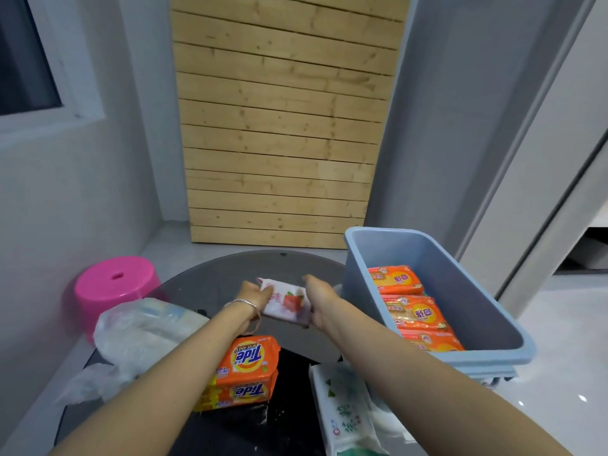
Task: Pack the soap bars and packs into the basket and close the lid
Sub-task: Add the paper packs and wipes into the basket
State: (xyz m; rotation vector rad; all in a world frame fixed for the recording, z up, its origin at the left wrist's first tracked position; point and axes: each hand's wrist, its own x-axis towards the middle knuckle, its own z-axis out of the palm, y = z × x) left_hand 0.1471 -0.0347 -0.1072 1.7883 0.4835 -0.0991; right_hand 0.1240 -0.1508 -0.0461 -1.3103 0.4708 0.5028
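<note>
Both hands hold a white soap pack (285, 302) with a red picture, lifted above the dark round table (210, 284). My left hand (255, 296) grips its left end and my right hand (317, 299) its right end. To the right stands the blue plastic basket (467, 291), open, with three orange soap packs (416, 312) in a row inside. Two stacked orange Tide packs (245, 373) lie on the table under my left forearm. A white and green pack (345, 416) lies near the front edge. No lid is visible.
A crumpled clear plastic bag (138, 334) with something pale inside sits on the table's left side. A pink plastic stool (113, 286) stands on the floor at the left. A slatted wooden panel (279, 126) leans against the wall behind the table.
</note>
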